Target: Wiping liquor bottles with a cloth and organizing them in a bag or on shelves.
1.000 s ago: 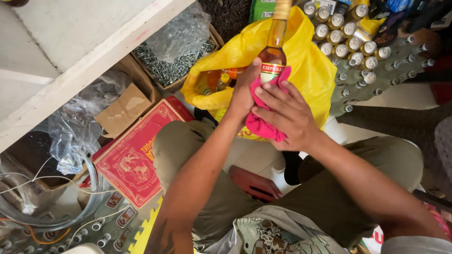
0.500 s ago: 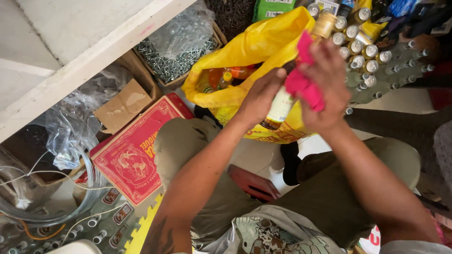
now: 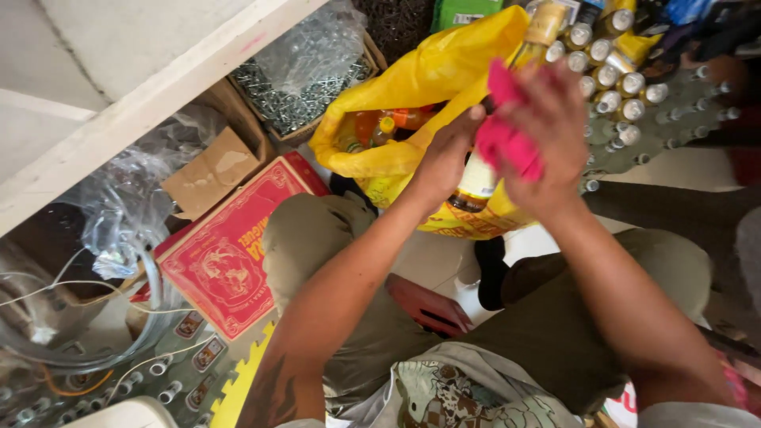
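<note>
Since a second ago the bottle (image 3: 507,119) has tilted and the pink cloth (image 3: 507,135) has climbed from label to neck, so wiping has moved up the glass. Left hand (image 3: 444,158) grips the bottle's body; right hand (image 3: 547,135) clamps the cloth on it. Behind: yellow bag (image 3: 412,87). Left: flat red box (image 3: 230,254). Far right: rows of capped bottles (image 3: 618,71).

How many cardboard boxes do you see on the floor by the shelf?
3. A red box lies flat by the left knee, a plain brown box sits behind it, and an open box of screws is beside the yellow bag. Plastic may hide others.
</note>
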